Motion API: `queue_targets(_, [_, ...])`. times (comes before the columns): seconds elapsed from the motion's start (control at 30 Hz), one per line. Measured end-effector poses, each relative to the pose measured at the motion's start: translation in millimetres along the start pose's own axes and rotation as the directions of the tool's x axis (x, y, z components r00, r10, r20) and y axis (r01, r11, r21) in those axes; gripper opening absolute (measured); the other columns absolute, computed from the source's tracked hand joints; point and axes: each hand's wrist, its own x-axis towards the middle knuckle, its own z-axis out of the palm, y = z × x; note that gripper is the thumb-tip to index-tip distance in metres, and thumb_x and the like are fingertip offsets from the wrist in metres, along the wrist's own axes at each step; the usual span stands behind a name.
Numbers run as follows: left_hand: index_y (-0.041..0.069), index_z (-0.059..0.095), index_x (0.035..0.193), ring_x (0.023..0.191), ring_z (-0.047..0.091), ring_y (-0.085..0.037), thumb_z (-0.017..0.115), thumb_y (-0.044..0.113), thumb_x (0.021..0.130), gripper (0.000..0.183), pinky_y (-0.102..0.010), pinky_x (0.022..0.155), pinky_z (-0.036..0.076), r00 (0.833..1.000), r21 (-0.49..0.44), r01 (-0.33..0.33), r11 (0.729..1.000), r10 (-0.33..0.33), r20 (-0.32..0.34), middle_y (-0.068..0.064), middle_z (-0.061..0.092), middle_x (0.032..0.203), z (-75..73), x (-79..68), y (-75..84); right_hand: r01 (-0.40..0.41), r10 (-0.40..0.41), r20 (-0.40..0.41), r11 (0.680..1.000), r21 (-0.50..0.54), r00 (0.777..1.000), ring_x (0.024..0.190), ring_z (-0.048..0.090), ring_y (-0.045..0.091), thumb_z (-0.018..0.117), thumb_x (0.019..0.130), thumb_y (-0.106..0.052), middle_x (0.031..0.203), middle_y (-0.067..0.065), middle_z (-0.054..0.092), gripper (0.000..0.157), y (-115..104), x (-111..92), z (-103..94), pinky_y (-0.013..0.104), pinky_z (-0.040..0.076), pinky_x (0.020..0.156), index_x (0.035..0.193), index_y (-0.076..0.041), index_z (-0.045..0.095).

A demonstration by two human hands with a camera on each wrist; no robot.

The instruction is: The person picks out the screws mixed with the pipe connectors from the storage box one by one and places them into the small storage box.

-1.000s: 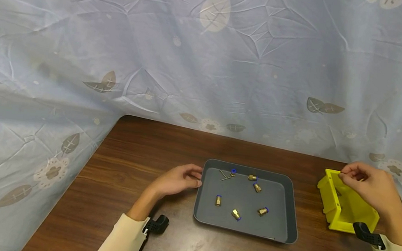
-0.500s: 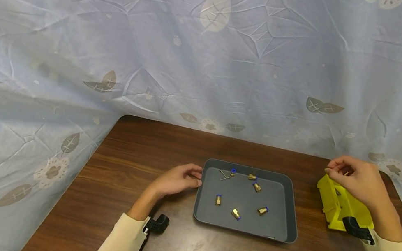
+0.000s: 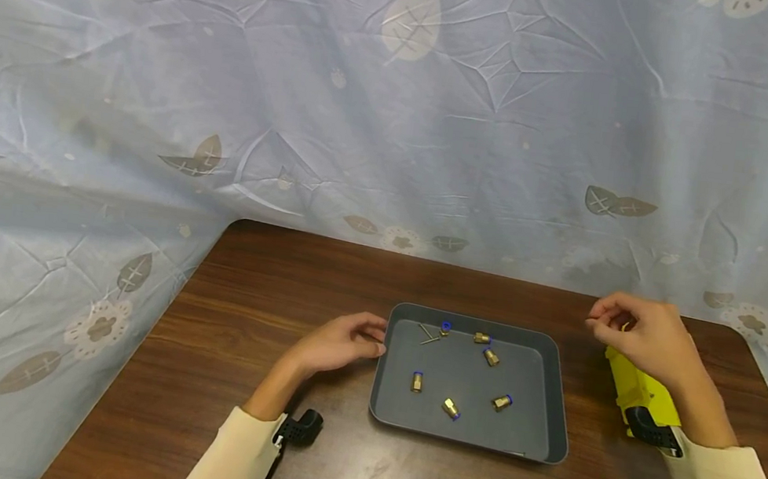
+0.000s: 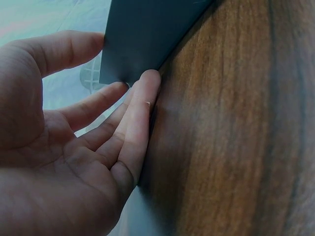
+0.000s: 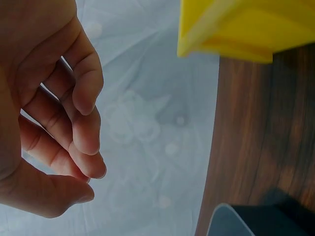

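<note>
My left hand (image 3: 338, 342) rests against the left side of a grey tray (image 3: 457, 370). In the left wrist view its thumb touches the tray's rim, and the loosely extended fingers (image 4: 134, 132) lie along the outer wall near the table. Several brass push-in pneumatic fittings with blue collars, such as this fitting (image 3: 452, 408), lie spread in the tray. My right hand (image 3: 650, 341) hovers over the left side of a yellow bin (image 3: 627, 382), partly hiding it. Its fingers (image 5: 87, 130) curl loosely, the thumb near the index fingertip, and nothing shows between them.
Thin metal pins (image 3: 430, 335) lie in the tray's back left corner, and another thin piece (image 3: 514, 453) is by its front wall. The brown wooden table (image 3: 264, 289) meets a patterned blue-grey curtain (image 3: 398, 115) at the back and left.
My right hand has moved left from above the yellow bin's interior to just past its left edge, toward the tray. The left hand, tray and fittings have stayed put.
</note>
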Motion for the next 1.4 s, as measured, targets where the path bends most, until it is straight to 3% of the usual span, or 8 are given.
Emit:
queue_targets(0.5, [-0.007, 0.059, 0.150, 0.117, 0.070, -0.027, 0.072, 0.019, 0.103, 0.055, -0.044, 0.103, 0.055, 1.000, -0.005, 0.002, 1.000, -0.002, 0.001, -0.018, 0.071, 0.132, 0.2, 0.5, -0.4, 0.052, -0.055, 0.050, 0.996, 0.068, 0.997, 0.069, 0.061, 0.006, 0.088, 0.087, -0.004, 0.079, -0.013, 0.068, 0.018, -18.2, 18.4, 26.1, 0.018, 0.050, 0.064, 0.092, -0.017, 0.077])
queue_targets(1.4, [-0.006, 0.060, 0.149, 0.116, 0.071, -0.026, 0.072, 0.020, 0.103, 0.055, -0.043, 0.103, 0.055, 1.000, 0.006, -0.005, 1.000, 0.005, -0.007, -0.017, 0.072, 0.131, 0.6, 2.7, -6.1, 0.060, -0.077, 0.156, 0.992, 0.111, 0.985, 0.072, 0.065, 0.008, 0.087, 0.089, -0.005, 0.082, -0.013, 0.071, 0.017, -37.1, 38.8, 56.6, 0.028, 0.055, 0.064, 0.093, -0.019, 0.077])
